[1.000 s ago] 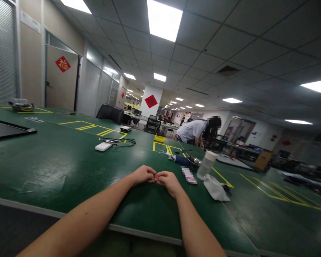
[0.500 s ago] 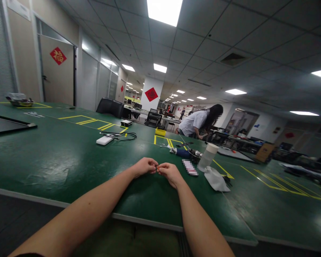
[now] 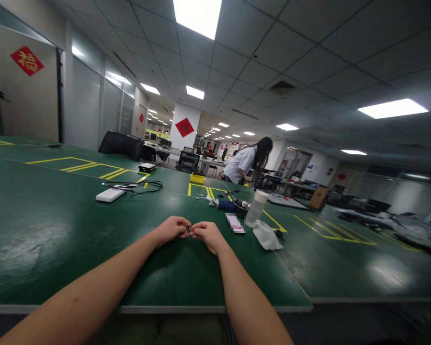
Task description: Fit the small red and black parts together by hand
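Observation:
My left hand point(image 3: 173, 228) and my right hand point(image 3: 208, 235) meet fingertip to fingertip just above the green table point(image 3: 172, 282). Both are closed in a pinch. Between the fingers of my left hand is a small dark object point(image 3: 187, 229), too small to name. A bit of orange shows at the fingertips of my right hand; its kind cannot be made out. To the right of my right hand lies a flat pinkish, blurred-out item point(image 3: 234, 224).
Right of my hands stand a frosted bottle point(image 3: 256, 209), a white cloth pouch point(image 3: 266, 235) and a metal bowl point(image 3: 242, 207). A white power bank point(image 3: 111, 193) with black cables point(image 3: 143, 186) lies to the left. Across the table a person point(image 3: 242, 160) bends forward.
The view has turned to the right, so the table things sit further left. Both hands remain together in a pinch, and more of the small dark object shows between the fingers.

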Action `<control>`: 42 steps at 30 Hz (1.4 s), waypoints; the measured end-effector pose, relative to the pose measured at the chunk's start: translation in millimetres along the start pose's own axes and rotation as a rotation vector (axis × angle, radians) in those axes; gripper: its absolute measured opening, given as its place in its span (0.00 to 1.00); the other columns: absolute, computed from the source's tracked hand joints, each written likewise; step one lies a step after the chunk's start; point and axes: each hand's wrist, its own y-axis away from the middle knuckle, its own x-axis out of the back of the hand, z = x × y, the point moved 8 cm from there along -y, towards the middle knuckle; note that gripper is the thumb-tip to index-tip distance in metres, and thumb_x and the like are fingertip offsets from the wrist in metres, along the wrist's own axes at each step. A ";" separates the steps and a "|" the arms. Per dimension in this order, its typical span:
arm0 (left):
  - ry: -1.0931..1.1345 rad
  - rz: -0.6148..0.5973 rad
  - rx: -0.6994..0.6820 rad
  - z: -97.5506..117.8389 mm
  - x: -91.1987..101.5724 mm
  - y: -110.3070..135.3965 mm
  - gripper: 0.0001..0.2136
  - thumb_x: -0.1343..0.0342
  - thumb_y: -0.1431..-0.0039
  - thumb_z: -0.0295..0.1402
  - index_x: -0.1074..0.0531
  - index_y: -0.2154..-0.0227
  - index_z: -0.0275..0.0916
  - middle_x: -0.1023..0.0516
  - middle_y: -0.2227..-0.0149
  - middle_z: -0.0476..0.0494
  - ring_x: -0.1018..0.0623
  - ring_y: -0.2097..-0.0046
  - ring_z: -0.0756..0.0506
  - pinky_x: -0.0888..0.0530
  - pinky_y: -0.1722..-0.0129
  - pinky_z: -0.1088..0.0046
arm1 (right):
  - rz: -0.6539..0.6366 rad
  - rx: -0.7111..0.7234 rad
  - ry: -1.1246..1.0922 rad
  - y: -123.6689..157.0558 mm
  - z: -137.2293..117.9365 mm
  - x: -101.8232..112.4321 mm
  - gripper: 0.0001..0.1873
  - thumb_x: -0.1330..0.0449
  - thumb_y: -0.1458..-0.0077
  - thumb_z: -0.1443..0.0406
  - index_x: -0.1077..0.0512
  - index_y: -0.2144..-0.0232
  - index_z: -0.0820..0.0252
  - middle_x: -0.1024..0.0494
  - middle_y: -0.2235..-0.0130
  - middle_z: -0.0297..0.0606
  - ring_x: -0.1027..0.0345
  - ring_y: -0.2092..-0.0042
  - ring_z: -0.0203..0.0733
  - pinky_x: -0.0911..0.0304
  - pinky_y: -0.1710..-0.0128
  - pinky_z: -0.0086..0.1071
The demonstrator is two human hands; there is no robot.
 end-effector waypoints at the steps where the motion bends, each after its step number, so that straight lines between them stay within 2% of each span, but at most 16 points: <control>1: -0.017 -0.004 -0.003 0.1 0.3 -0.2 0.12 0.43 0.57 0.31 0.27 0.67 0.33 0.22 0.72 0.45 0.24 0.71 0.49 0.28 0.68 0.75 | -0.004 0.002 -0.003 0.0 0.1 -0.3 0.09 0.37 0.64 0.69 0.25 0.74 0.65 0.22 0.73 0.38 0.27 0.69 0.39 0.33 0.67 0.30; 12: -0.030 -0.030 0.021 4.4 -4.0 4.8 0.13 0.44 0.57 0.30 0.25 0.66 0.32 0.22 0.73 0.44 0.25 0.72 0.49 0.30 0.70 0.76 | -0.020 -0.001 -0.004 0.3 1.6 -1.1 0.10 0.36 0.63 0.68 0.25 0.72 0.66 0.22 0.72 0.39 0.26 0.68 0.39 0.32 0.66 0.31; 21: -0.074 -0.060 -0.027 1.8 -3.7 -0.7 0.14 0.45 0.57 0.31 0.23 0.65 0.32 0.23 0.75 0.45 0.28 0.75 0.50 0.34 0.74 0.77 | -0.025 -0.002 -0.027 -2.3 5.3 0.7 0.10 0.38 0.62 0.69 0.25 0.72 0.67 0.22 0.70 0.41 0.26 0.67 0.41 0.32 0.65 0.32; 31: 0.007 -0.034 0.053 -1.1 -3.0 1.1 0.14 0.42 0.57 0.30 0.24 0.65 0.33 0.21 0.71 0.43 0.24 0.70 0.48 0.28 0.67 0.74 | -0.017 -0.020 -0.046 -2.0 3.7 0.9 0.08 0.42 0.60 0.71 0.25 0.73 0.67 0.22 0.71 0.42 0.25 0.66 0.42 0.32 0.63 0.34; 42: 0.024 -0.037 0.031 -4.3 -1.8 -1.1 0.12 0.43 0.56 0.27 0.24 0.66 0.32 0.21 0.71 0.42 0.24 0.71 0.49 0.27 0.67 0.75 | -0.015 -0.046 -0.053 -1.9 4.1 0.1 0.08 0.42 0.59 0.73 0.25 0.72 0.67 0.22 0.69 0.43 0.25 0.65 0.41 0.31 0.62 0.34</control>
